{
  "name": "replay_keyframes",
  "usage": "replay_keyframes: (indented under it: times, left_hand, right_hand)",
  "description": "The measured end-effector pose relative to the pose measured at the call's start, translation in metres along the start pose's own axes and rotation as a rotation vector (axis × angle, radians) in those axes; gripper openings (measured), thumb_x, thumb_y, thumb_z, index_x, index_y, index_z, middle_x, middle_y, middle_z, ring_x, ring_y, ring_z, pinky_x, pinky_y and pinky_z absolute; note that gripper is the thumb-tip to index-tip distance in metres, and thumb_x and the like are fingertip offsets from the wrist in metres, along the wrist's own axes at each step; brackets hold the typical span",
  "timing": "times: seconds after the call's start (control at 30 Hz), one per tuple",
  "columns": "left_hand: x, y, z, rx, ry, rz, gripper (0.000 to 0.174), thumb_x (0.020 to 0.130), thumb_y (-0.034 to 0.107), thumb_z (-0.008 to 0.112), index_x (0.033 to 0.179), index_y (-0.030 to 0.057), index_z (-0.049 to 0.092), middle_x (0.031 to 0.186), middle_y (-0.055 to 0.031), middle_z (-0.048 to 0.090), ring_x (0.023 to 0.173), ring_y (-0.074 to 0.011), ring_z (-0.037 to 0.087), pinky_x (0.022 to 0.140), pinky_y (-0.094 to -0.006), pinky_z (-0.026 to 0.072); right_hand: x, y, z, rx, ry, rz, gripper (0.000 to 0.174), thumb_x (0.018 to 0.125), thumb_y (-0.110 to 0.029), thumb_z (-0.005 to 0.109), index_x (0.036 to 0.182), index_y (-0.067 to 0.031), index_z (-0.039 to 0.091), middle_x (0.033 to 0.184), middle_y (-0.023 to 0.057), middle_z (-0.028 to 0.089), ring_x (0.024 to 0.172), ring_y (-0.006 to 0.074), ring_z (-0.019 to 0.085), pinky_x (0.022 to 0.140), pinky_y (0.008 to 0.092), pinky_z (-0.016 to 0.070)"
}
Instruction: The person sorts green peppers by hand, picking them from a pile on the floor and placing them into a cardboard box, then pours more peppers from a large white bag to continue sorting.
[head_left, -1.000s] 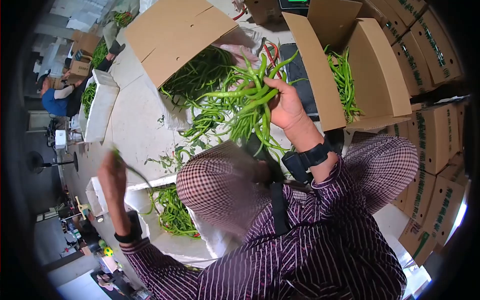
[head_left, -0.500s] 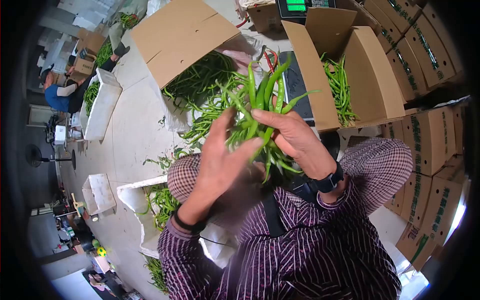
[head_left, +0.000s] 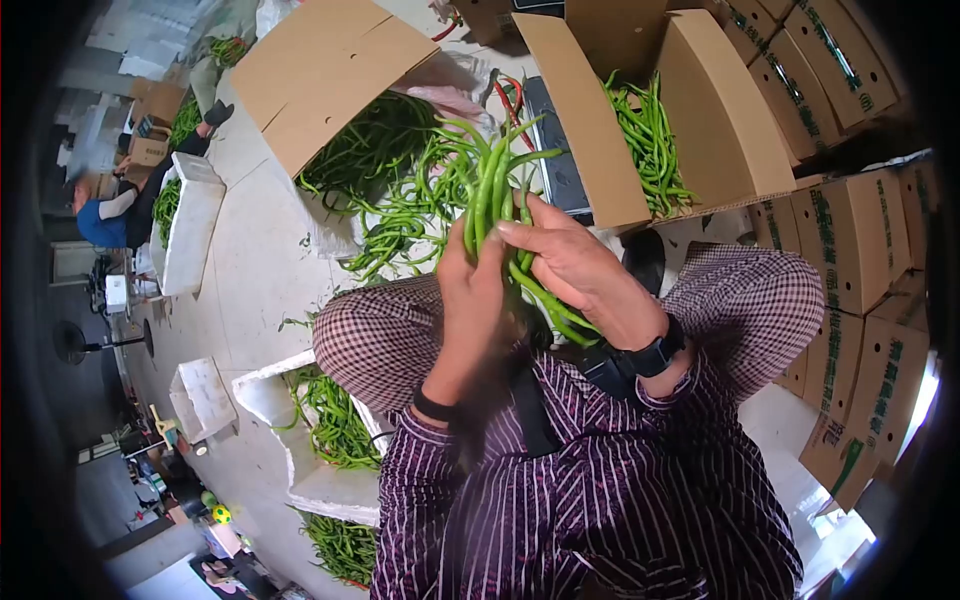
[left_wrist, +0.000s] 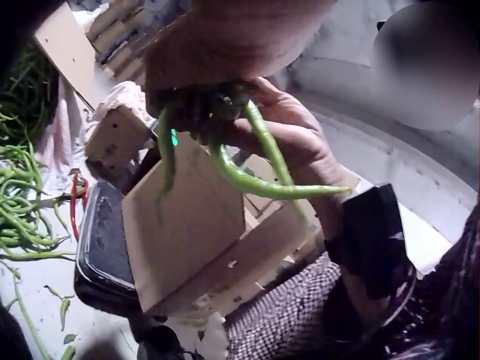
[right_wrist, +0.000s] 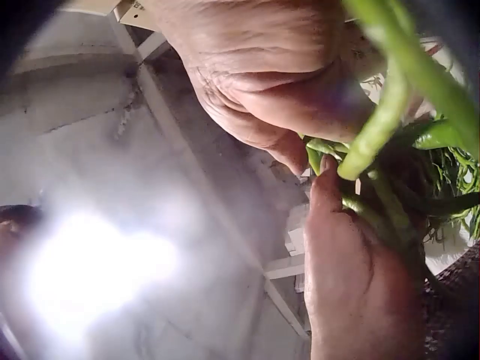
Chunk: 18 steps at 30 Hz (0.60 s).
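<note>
Both hands meet around a bunch of long green chili peppers in front of the chest in the head view. My right hand grips the bunch from the right, its thumb across the peppers. On the other side, my left hand holds the bunch with curled fingers, thumb close to the right thumb. Most peppers point up and away together; a few stick out below the right palm. In the left wrist view, curved peppers hang beneath the left hand. The right wrist view shows both thumbs near the pepper ends.
A loose pile of peppers spills from a tipped carton ahead. An upright carton at the right contains green peppers. Foam boxes stand at the left. Stacked cartons line the right side; another person works far left.
The left hand was out left with a slim green piece, then came back open to the bunch, and now grips it. The peppers in the right hand now lie more parallel.
</note>
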<state>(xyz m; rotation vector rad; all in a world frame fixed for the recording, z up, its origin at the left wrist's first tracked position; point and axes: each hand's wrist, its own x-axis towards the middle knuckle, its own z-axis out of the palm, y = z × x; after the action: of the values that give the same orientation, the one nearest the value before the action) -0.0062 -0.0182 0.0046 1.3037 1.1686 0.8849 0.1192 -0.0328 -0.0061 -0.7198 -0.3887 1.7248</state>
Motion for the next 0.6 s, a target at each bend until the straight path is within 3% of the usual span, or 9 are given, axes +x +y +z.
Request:
replay_keyframes:
  times: [0.07,0.13,0.17,0.2,0.23,0.33,0.4,0.47,0.6]
  left_hand:
    - [0.002,-0.003,-0.002,0.098,-0.021,0.064,0.031,0.094,0.014,0.050,0.118,-0.0040,0.053,0.098,-0.0078,0.061,0.083,-0.0113,0.055,0.072,-0.0236,0.0450]
    - [0.003,-0.008,-0.003,0.127,-0.047,0.011,0.030,0.094,0.012,0.052,0.119,-0.0041,0.053,0.100,-0.0074,0.062,0.085,-0.0121,0.057,0.075,-0.0249,0.0473]
    - [0.004,-0.016,-0.002,-0.069,-0.044,-0.074,0.031,0.092,0.010,0.054,0.120,-0.0038,0.052,0.102,-0.0074,0.062,0.086,-0.0129,0.059,0.077,-0.0259,0.0485]
    - [0.006,-0.018,-0.001,-0.266,-0.041,-0.158,0.033,0.091,0.008,0.057,0.121,-0.0036,0.052,0.104,-0.0075,0.063,0.087,-0.0136,0.060,0.078,-0.0270,0.0497]
    - [0.006,-0.019,-0.002,-0.266,-0.042,-0.162,0.033,0.091,0.008,0.057,0.121,-0.0036,0.052,0.104,-0.0075,0.063,0.087,-0.0136,0.060,0.078,-0.0270,0.0497]
    - [0.005,-0.020,-0.003,-0.405,-0.065,-0.278,0.039,0.088,0.005,0.062,0.124,-0.0023,0.050,0.108,-0.0074,0.062,0.092,-0.0148,0.061,0.083,-0.0288,0.0502]
    - [0.005,-0.022,-0.001,-0.583,-0.024,-0.269,0.035,0.089,0.003,0.055,0.123,-0.0018,0.051,0.109,-0.0111,0.061,0.097,-0.0175,0.060,0.084,-0.0294,0.0490]
    - [0.004,-0.026,0.001,-0.679,-0.035,-0.293,0.037,0.089,0.003,0.055,0.125,-0.0018,0.048,0.113,-0.0111,0.059,0.099,-0.0192,0.060,0.087,-0.0314,0.0489]
    - [0.002,-0.031,-0.001,-0.786,-0.058,-0.314,0.036,0.088,0.009,0.062,0.122,0.0015,0.052,0.111,-0.0087,0.061,0.099,-0.0182,0.060,0.089,-0.0330,0.0491]
  right_hand:
    - [0.003,0.004,-0.011,-0.049,-0.029,0.014,0.048,0.092,-0.006,0.055,0.135,0.0045,0.038,0.124,0.0093,0.054,0.110,0.0131,0.052,0.094,0.0266,0.0429]
    - [0.007,0.017,-0.023,-0.069,-0.003,-0.030,0.048,0.090,-0.002,0.053,0.135,0.0044,0.039,0.124,0.0095,0.054,0.111,0.0139,0.052,0.094,0.0269,0.0426]
    - [0.009,0.023,-0.029,-0.067,0.000,-0.029,0.048,0.090,-0.002,0.053,0.135,0.0044,0.039,0.124,0.0095,0.054,0.111,0.0139,0.052,0.094,0.0269,0.0426]
    - [0.012,0.026,-0.031,-0.251,0.066,-0.032,0.047,0.090,-0.001,0.052,0.135,0.0049,0.039,0.123,0.0093,0.054,0.111,0.0136,0.052,0.095,0.0272,0.0423]
    - [0.013,0.028,-0.034,-0.435,0.134,-0.033,0.046,0.090,0.000,0.050,0.135,0.0055,0.039,0.122,0.0091,0.055,0.110,0.0133,0.052,0.095,0.0275,0.0421]
    - [0.013,0.023,-0.038,-0.300,0.041,0.033,0.044,0.091,-0.002,0.048,0.134,0.0058,0.041,0.122,0.0092,0.055,0.110,0.0139,0.051,0.096,0.0280,0.0411]
    - [0.010,0.019,-0.035,-0.367,0.038,0.046,0.043,0.092,-0.002,0.046,0.134,0.0060,0.042,0.125,0.0104,0.054,0.112,0.0152,0.051,0.098,0.0284,0.0396]
    - [0.012,0.026,-0.037,-0.643,0.051,-0.103,0.043,0.092,-0.003,0.046,0.134,0.0064,0.042,0.127,0.0114,0.053,0.116,0.0161,0.049,0.099,0.0278,0.0383]
    - [-0.002,0.028,-0.027,-0.891,0.080,-0.233,0.043,0.092,-0.003,0.044,0.134,0.0067,0.042,0.127,0.0122,0.053,0.119,0.0171,0.048,0.102,0.0275,0.0365]
